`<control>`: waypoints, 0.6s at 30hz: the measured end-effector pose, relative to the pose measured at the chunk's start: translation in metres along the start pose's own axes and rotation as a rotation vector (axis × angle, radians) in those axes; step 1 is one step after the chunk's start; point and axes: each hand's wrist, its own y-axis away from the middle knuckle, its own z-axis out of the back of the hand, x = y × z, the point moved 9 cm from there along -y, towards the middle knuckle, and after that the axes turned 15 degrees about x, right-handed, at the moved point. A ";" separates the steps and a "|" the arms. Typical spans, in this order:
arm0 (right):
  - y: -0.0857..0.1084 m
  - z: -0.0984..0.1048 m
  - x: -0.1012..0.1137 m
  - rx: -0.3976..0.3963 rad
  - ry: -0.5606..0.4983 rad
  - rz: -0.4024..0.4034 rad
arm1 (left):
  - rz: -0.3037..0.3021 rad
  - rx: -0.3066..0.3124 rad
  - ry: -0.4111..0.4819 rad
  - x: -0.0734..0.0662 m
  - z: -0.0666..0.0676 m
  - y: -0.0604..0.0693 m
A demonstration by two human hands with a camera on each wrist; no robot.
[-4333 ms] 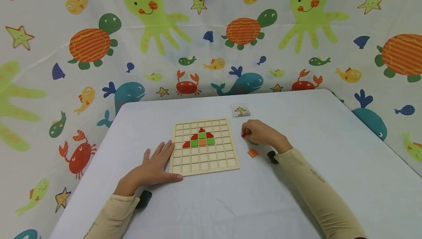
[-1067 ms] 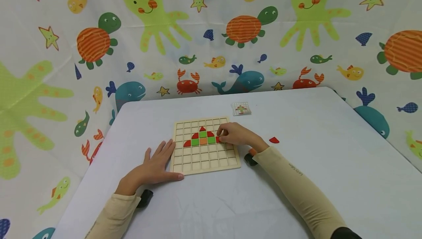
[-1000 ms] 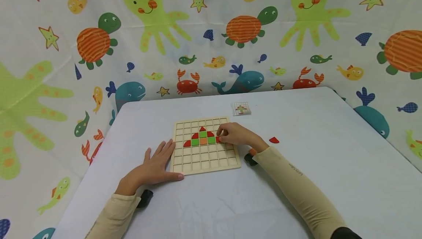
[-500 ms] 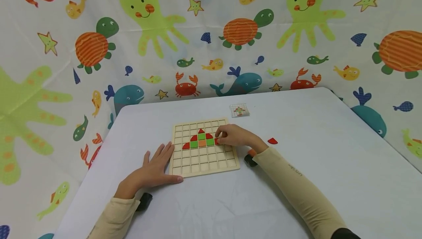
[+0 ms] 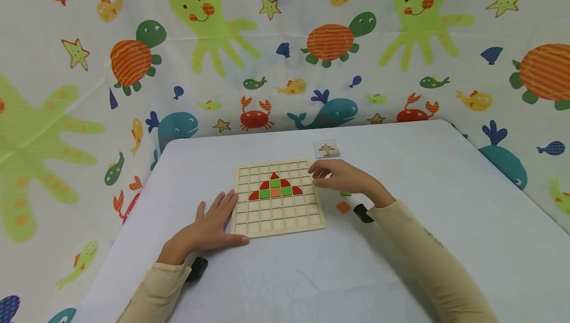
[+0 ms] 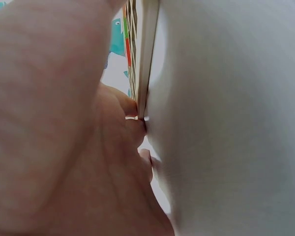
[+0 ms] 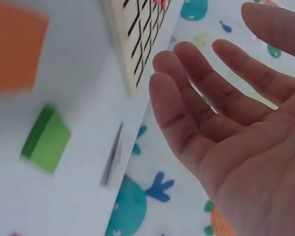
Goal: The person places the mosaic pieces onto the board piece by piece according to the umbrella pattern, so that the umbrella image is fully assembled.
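Note:
A wooden grid board lies on the table. Red, green and orange tiles form a stepped, roof-like shape in its upper half, with a red triangle tile on top and a curved red tile at the right end. My left hand is spread flat, its fingertips and thumb touching the board's left side. My right hand hovers by the board's right edge, fingers loosely bent. The right wrist view shows nothing in its grasp. Below it lie an orange square tile and a green tile, mostly covered in the head view.
Behind the board lies a small pattern card with a similar coloured figure on a grid. The white table ends at a curtain printed with sea animals.
My right hand has let go of the curved red tile, which sits at the row's right end, and has moved right, off the board. My left hand stays put.

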 end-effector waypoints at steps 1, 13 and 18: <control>0.005 0.002 -0.004 -0.002 -0.005 -0.020 | 0.000 0.003 -0.002 0.000 0.000 0.000; 0.033 0.011 -0.063 0.053 0.026 -0.234 | 0.020 0.006 -0.004 0.001 0.001 0.001; 0.034 0.008 -0.075 0.065 0.038 -0.256 | 0.013 0.012 -0.008 0.000 0.000 0.000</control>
